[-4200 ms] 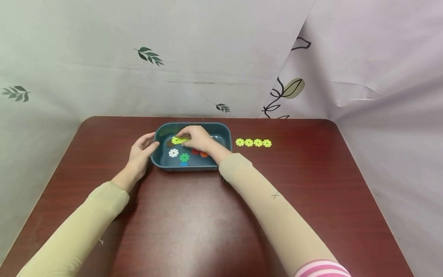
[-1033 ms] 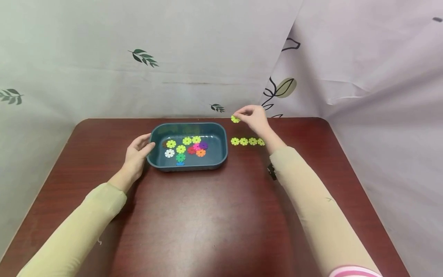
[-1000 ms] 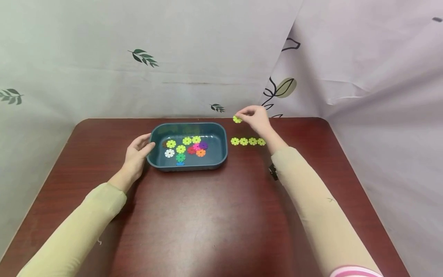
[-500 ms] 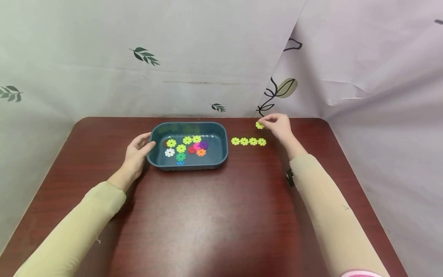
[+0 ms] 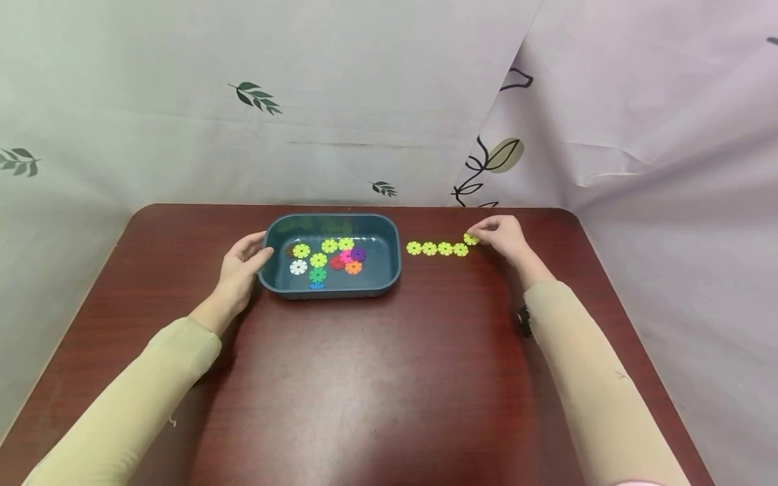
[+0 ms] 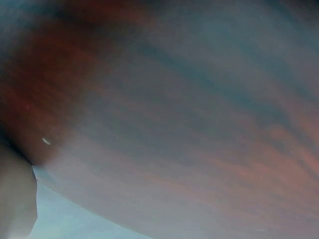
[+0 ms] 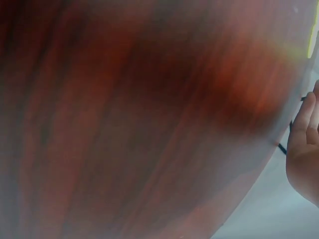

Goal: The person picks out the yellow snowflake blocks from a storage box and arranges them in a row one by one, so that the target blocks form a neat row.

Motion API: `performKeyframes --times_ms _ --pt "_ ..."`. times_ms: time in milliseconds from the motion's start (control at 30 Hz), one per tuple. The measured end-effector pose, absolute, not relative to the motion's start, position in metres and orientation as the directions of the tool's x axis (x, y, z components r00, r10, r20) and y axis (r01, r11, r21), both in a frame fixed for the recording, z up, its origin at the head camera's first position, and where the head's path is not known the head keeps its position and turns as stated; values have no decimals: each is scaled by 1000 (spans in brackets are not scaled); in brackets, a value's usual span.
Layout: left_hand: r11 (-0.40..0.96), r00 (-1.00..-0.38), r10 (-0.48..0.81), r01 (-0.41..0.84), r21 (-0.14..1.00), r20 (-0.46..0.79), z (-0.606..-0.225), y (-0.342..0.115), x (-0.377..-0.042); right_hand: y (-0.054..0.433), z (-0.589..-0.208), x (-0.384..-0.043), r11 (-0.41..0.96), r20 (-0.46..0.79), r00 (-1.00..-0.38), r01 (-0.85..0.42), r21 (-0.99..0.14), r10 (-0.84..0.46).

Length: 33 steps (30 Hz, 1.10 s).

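Observation:
My right hand point(image 5: 502, 237) pinches a yellow notched plastic disc point(image 5: 471, 239) between thumb and fingertips. That disc is at the right end of a row of several matching yellow discs point(image 5: 429, 249), slightly farther back than the others. With its thumb over the rim and fingers outside, my left hand point(image 5: 240, 268) grips the left end of a dark teal plastic tray point(image 5: 389, 278). Inside the tray lie more notched discs: several yellow, plus white point(image 5: 298, 267), green point(image 5: 318, 275), blue, red, pink, purple point(image 5: 358, 254), orange point(image 5: 354, 268) and a partly hidden brown one.
Everything stands near the far edge of a glossy reddish-brown table point(image 5: 340, 378). A pale fabric backdrop point(image 5: 340, 101) with leaf prints rises behind it and along both sides. A dark band point(image 5: 524, 321) shows under my right sleeve. Both wrist views mostly show blurred tabletop.
Since about a second ago, my right hand has carried the yellow disc rightward and toward me, from behind the row to its right end. My left hand and the tray stay put.

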<state>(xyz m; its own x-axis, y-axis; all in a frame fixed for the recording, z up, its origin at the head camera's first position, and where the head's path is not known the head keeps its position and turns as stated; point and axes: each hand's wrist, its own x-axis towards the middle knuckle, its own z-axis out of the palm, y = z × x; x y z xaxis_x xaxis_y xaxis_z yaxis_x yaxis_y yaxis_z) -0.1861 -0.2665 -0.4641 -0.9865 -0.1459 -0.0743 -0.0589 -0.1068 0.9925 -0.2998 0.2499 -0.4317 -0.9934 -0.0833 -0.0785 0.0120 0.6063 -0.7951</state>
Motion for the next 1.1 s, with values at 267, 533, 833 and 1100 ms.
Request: performKeyframes --times_ms 267,533,833,1100 --pt "-86 -987 -147 -54 995 -66 -465 -266 -186 258 -435 -294 620 -116 -989 31 -784 -97" --pt "-86 -987 -150 -49 995 -61 -465 -265 -187 262 -439 -295 720 -52 -987 -75 -690 -153" --pt "-99 -984 -162 -59 993 -75 -466 -265 -188 263 -446 -298 777 -16 -979 -150 -611 -202" --pt "-98 -986 -151 -54 994 -68 -466 -266 -187 262 -445 -296 779 -3 -978 -164 -605 -207"
